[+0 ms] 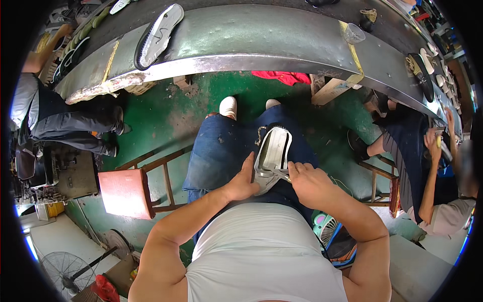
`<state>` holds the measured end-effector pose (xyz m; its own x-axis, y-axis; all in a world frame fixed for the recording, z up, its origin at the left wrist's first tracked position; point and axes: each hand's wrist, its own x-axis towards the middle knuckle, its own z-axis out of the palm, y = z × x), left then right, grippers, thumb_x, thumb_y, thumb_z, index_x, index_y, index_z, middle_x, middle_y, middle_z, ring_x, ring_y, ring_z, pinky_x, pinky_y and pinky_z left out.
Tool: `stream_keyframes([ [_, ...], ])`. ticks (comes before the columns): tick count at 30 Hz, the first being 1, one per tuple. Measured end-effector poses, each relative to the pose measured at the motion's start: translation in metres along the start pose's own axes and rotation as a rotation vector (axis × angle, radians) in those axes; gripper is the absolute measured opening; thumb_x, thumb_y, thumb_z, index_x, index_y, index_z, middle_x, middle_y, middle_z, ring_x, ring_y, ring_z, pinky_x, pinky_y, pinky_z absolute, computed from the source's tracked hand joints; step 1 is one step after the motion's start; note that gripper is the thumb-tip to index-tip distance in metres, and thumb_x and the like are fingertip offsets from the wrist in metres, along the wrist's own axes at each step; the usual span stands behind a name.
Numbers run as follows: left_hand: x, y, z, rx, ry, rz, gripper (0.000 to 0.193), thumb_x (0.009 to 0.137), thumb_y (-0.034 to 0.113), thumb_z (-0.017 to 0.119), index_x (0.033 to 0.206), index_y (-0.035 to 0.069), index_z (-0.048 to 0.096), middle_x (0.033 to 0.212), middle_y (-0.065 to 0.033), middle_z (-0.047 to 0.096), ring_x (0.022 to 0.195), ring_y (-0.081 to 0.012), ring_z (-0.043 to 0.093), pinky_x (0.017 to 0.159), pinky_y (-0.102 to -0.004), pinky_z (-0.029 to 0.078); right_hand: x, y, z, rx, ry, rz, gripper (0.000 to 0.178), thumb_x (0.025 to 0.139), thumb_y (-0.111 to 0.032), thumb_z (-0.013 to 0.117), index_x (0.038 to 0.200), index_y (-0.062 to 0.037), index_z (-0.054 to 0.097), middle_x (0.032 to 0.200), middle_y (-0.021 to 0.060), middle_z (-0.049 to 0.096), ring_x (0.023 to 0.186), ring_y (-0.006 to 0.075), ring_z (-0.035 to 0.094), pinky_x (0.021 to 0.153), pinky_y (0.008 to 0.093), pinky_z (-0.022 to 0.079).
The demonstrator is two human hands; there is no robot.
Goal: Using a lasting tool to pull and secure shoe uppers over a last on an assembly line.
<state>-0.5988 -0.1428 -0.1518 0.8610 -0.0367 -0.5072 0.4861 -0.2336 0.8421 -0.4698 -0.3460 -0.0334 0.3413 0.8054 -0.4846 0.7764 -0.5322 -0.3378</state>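
Note:
A pale shoe (274, 148) with its underside up lies on my lap, over the blue apron. White strips run along its edges, and a dark rim shows at the far end. My left hand (243, 179) grips its left side near the closer end, thumb pointing forward. My right hand (311, 184) is closed at the right side, around a thin metal tool (282, 174) whose tip rests on the shoe. The tool's handle is hidden in my fingers, so its exact kind does not show.
Ahead runs a metal-topped workbench (251, 38), bearing an unfinished shoe (160, 38) and a clear plastic cup (354, 33). A brown stool (126, 191) stands left, a small green fan (326, 226) by my right side. People work on both sides.

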Motion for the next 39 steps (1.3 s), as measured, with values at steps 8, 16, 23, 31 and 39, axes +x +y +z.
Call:
stream_keyframes([
  [8, 0.001, 0.001, -0.009, -0.668, -0.195, 0.042, 0.107, 0.071, 0.009, 0.052, 0.157, -0.005, -0.009, 0.162, -0.0242, 0.016, 0.152, -0.0272, 0.017, 0.122, -0.0316, 0.01, 0.007, 0.015, -0.003, 0.112, -0.142, -0.07, 0.032, 0.09, -0.009, 0.057, 0.115, 0.0104, 0.054, 0.109, 0.0251, 0.062, 0.101, 0.0365, 0.063, 0.083, 0.0442, 0.054],
  [16, 0.014, -0.006, 0.008, -0.925, 0.135, -0.137, 0.073, 0.106, 0.049, 0.03, 0.158, -0.001, 0.016, 0.161, -0.0167, 0.027, 0.147, -0.0237, 0.026, 0.12, -0.033, 0.02, 0.03, 0.013, 0.03, 0.189, -0.058, -0.099, 0.024, 0.091, -0.023, 0.063, 0.092, 0.0015, 0.063, 0.087, 0.0206, 0.069, 0.08, 0.0392, 0.068, 0.071, 0.0492, 0.054],
  [23, 0.038, -0.036, 0.027, -0.529, 0.545, 0.029, 0.057, 0.111, 0.036, 0.029, 0.141, -0.009, 0.047, 0.131, -0.0191, 0.061, 0.123, -0.024, 0.055, 0.108, -0.0297, 0.039, 0.026, 0.004, 0.043, 0.405, 0.0, -0.018, 0.026, 0.091, -0.021, 0.064, 0.102, 0.0014, 0.058, 0.098, 0.0232, 0.067, 0.091, 0.0408, 0.066, 0.081, 0.0484, 0.052],
  [31, 0.03, -0.027, 0.026, -0.058, 0.586, 0.16, 0.049, 0.109, 0.028, 0.034, 0.142, -0.007, 0.046, 0.14, -0.0289, 0.052, 0.131, -0.0392, 0.051, 0.11, -0.0385, 0.04, 0.032, 0.013, 0.028, 0.064, 0.302, 0.0, 0.033, 0.09, -0.012, 0.065, 0.117, 0.0045, 0.054, 0.106, 0.022, 0.063, 0.1, 0.0407, 0.063, 0.084, 0.0472, 0.053],
  [39, 0.02, -0.009, 0.01, 0.419, 0.417, 0.469, 0.053, 0.102, 0.016, 0.048, 0.151, 0.001, 0.037, 0.154, -0.0336, 0.028, 0.129, -0.0482, 0.05, 0.105, -0.0417, 0.047, 0.025, 0.051, 0.071, 0.269, 0.282, 0.177, 0.02, 0.092, -0.018, 0.063, 0.103, -0.0027, 0.056, 0.095, 0.0188, 0.067, 0.088, 0.0398, 0.066, 0.076, 0.0483, 0.054],
])
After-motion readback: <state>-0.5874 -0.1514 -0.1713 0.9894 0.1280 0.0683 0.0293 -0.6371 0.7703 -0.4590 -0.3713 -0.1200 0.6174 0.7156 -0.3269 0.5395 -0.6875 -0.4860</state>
